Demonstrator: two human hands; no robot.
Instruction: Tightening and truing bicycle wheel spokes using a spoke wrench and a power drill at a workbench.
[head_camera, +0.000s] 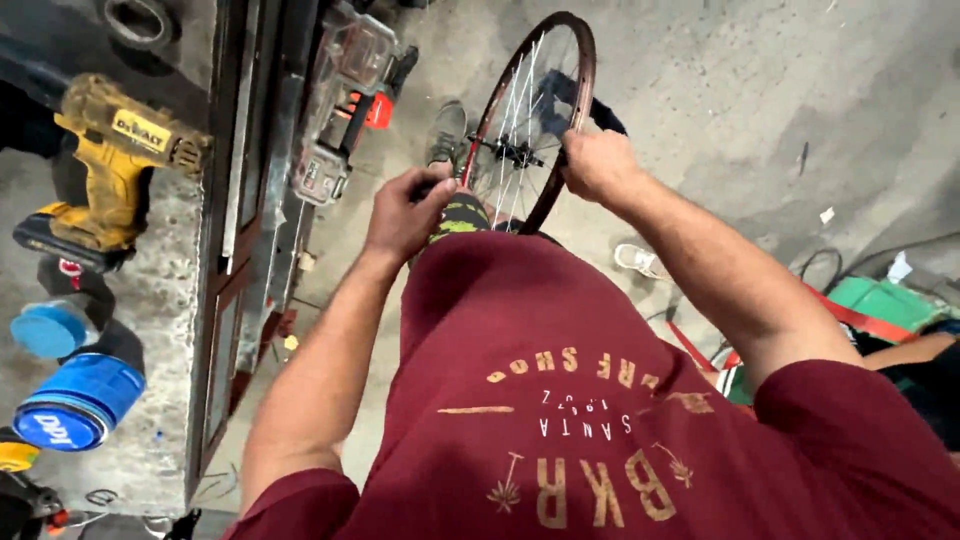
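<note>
1. Maroon shirt (560, 400) with tan print fills the lower frame, closest to the camera, and both bare forearms reach forward from it.
2. Left hand (405, 212) is curled tight around the near edge of a bicycle wheel (530, 120), fingers wrapped over the rim just beside the knee.
3. Right hand (598, 165) is clamped on the opposite side of the same dark rim, where a strip of black tyre (600, 112) hangs partly off.
4. That wheel stands upright on the concrete floor (720, 90) in front of the person, silver spokes meeting at the hub (508, 152) between the two hands.
5. Judging by the grip, keeping both hands level on the rim and the wheel braced against the leg would hold it steady.
6. Clear plastic organiser cases (345, 80) lean by the workbench edge; their contents are too small to make out.
7. Blue tubs (80, 400) lie on the bench (150, 300), lids on, beside a yellow cordless drill (105, 165).
</note>
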